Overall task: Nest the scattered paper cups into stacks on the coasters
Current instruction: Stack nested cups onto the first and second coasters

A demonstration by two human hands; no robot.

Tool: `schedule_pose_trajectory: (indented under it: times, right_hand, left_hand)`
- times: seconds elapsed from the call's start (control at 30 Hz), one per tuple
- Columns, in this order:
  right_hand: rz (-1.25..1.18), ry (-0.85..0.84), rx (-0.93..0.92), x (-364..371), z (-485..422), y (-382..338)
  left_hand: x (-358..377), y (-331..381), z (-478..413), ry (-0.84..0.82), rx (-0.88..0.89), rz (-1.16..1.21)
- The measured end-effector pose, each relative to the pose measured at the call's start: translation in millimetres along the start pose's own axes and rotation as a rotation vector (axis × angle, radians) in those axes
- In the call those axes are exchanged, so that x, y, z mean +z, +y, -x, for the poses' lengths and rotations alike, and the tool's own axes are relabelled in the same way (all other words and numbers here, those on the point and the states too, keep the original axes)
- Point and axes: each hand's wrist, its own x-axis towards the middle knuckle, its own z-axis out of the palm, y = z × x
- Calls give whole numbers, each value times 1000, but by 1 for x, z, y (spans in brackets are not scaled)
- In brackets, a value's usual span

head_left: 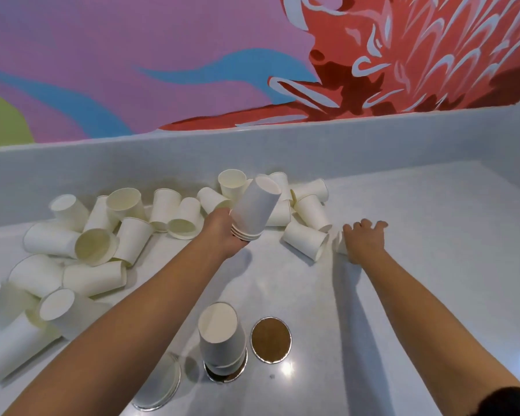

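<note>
My left hand [222,232] grips a small nested stack of white paper cups [254,210], held upside down and tilted, above the counter's middle. My right hand [364,240] reaches over a single cup [341,243] lying on the counter, fingers spread on it. An upside-down stack of cups [221,334] stands on a round coaster [225,378] near me. Beside it lies a bare brown coaster [271,340]. Another stack [159,385] sits lower left, partly hidden by my left forearm. Several loose cups [102,232] lie scattered across the left and back.
The white counter [418,265] runs back to a low white ledge [252,151] under a colourful painted wall. More loose cups [306,217] lie between my two hands near the ledge.
</note>
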Motion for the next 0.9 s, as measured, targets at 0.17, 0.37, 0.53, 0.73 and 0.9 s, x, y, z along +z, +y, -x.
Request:
schedule_pose_trajectory:
  times: [0.17, 0.37, 0.53, 0.73, 0.9]
  right_hand:
    - [-153, 69, 48, -5, -1, -1]
    - [-1079, 516, 155, -114, 25, 8]
    - [-1539, 589, -161, -182, 66, -18]
    - [-1641, 575, -287, -189, 86, -55]
    - [-1511, 546, -354, -173, 90, -71]
  left_hand:
    - [-1, 0, -1, -1, -10, 4]
    - [1, -3, -4, 17, 11, 15]
    - [-1, -5, -3, 25, 11, 1]
    - [-7, 2, 1, 114, 26, 35]
    - [4, 2, 3, 101, 71, -81]
